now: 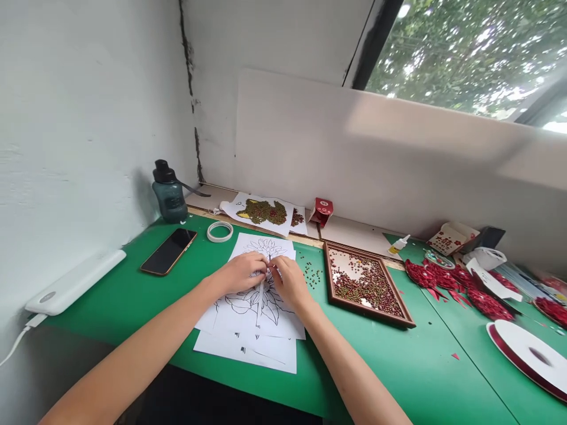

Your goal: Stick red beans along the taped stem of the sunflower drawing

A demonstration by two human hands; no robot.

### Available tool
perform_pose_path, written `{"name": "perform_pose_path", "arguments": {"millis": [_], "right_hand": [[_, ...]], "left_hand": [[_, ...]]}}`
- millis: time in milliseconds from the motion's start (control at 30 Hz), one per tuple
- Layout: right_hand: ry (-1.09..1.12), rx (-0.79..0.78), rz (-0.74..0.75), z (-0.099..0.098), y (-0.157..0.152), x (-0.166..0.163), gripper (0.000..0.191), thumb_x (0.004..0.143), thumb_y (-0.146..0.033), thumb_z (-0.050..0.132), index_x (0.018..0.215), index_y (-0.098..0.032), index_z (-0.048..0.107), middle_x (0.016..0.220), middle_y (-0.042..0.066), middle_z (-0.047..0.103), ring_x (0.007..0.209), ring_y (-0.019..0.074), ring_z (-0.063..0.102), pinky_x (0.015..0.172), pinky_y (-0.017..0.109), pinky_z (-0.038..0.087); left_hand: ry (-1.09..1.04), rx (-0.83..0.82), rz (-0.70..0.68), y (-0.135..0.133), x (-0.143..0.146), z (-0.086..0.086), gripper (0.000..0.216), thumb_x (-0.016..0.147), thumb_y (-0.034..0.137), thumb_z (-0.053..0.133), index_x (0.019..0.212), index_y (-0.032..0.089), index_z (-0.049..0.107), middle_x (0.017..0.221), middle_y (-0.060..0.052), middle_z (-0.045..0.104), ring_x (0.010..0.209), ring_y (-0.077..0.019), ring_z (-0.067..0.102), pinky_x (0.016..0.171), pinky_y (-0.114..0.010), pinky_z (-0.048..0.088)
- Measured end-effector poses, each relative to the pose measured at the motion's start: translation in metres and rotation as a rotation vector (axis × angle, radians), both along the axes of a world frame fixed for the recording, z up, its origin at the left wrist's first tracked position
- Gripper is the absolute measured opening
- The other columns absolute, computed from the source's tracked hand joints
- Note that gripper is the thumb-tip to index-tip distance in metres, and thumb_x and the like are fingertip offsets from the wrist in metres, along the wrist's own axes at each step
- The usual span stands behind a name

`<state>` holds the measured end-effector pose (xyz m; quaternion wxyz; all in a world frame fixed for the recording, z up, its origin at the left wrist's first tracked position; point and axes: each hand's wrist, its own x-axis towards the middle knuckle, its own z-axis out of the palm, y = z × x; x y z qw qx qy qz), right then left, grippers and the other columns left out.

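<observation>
My left hand [243,272] and my right hand [290,282] meet over the upper middle of a flower line drawing [248,308] on white paper. Both have their fingers bent and fingertips pinched close together. Whatever lies between the fingertips is too small and covered to make out. A narrow pale strip [261,295] runs down the drawn stem just below the fingers. Further sheets of paper [270,358] stick out under the drawing. To the right, loose red and green beans [313,276] lie on the green table.
A wooden-framed tray [328,277] of beans stands right. Behind are a bean picture [266,213], a red box [322,211] and a glue bottle [398,244]. Leftward are a tape roll [220,232], phone [169,251], water bottle [170,195] and white device [77,282]. A ribbon spool [531,357] lies far right.
</observation>
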<state>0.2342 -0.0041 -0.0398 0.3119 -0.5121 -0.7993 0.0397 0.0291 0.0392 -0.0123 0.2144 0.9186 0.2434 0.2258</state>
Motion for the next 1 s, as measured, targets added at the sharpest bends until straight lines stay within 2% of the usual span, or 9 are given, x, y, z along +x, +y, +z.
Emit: {"name": "perform_pose_path", "arguments": {"millis": [167, 367, 533, 633, 733, 1000], "right_hand": [[0.038, -0.046, 0.07, -0.003, -0.008, 0.006, 0.018, 0.099, -0.012, 0.045, 0.099, -0.022, 0.06, 0.096, 0.007, 0.07, 0.087, 0.0218, 0.061, 0.078, 0.032, 0.043], [0.116, -0.129, 0.081, -0.001, -0.012, 0.007, 0.02, 0.095, -0.007, 0.047, 0.098, -0.023, 0.059, 0.096, 0.005, 0.069, 0.086, 0.02, 0.061, 0.076, 0.03, 0.046], [0.115, -0.137, 0.079, -0.002, -0.012, 0.008, 0.019, 0.096, -0.009, 0.048, 0.099, -0.023, 0.061, 0.096, 0.005, 0.068, 0.088, 0.0203, 0.061, 0.078, 0.031, 0.047], [0.096, -0.151, 0.076, -0.004, -0.01, 0.008, 0.018, 0.096, -0.009, 0.049, 0.098, -0.023, 0.061, 0.096, 0.005, 0.068, 0.089, 0.0206, 0.061, 0.078, 0.032, 0.046], [0.098, -0.164, 0.083, -0.005, -0.009, 0.008, 0.019, 0.095, -0.008, 0.05, 0.095, -0.023, 0.061, 0.096, 0.005, 0.068, 0.089, 0.0204, 0.06, 0.078, 0.031, 0.046], [0.094, -0.152, 0.069, -0.005, -0.009, 0.008, 0.021, 0.094, -0.005, 0.049, 0.094, -0.023, 0.059, 0.094, 0.005, 0.067, 0.087, 0.0202, 0.059, 0.076, 0.031, 0.045]], "left_hand": [[-0.004, -0.031, 0.053, 0.004, -0.007, 0.001, 0.012, 0.096, 0.02, 0.057, 0.096, 0.023, 0.068, 0.116, -0.003, 0.069, 0.112, -0.0226, 0.063, 0.096, -0.037, 0.05], [0.009, -0.091, 0.038, 0.004, -0.012, 0.003, 0.012, 0.092, 0.02, 0.061, 0.089, 0.025, 0.072, 0.119, -0.001, 0.068, 0.112, -0.022, 0.064, 0.096, -0.035, 0.05], [0.013, -0.119, 0.013, 0.004, -0.009, 0.001, 0.016, 0.086, 0.023, 0.072, 0.102, 0.027, 0.074, 0.12, -0.003, 0.067, 0.117, -0.0244, 0.062, 0.099, -0.036, 0.05], [-0.019, -0.102, -0.018, 0.003, -0.005, -0.002, 0.008, 0.088, 0.021, 0.072, 0.094, 0.025, 0.075, 0.118, -0.003, 0.068, 0.115, -0.0234, 0.062, 0.099, -0.036, 0.048], [-0.051, -0.115, -0.047, 0.001, -0.003, -0.002, 0.01, 0.089, 0.017, 0.069, 0.087, 0.025, 0.075, 0.116, -0.002, 0.067, 0.111, -0.0215, 0.063, 0.097, -0.034, 0.049], [0.042, -0.294, -0.045, 0.005, -0.014, 0.003, 0.006, 0.085, 0.025, 0.074, 0.082, 0.027, 0.078, 0.129, -0.003, 0.061, 0.124, -0.0256, 0.058, 0.106, -0.038, 0.047]]}}
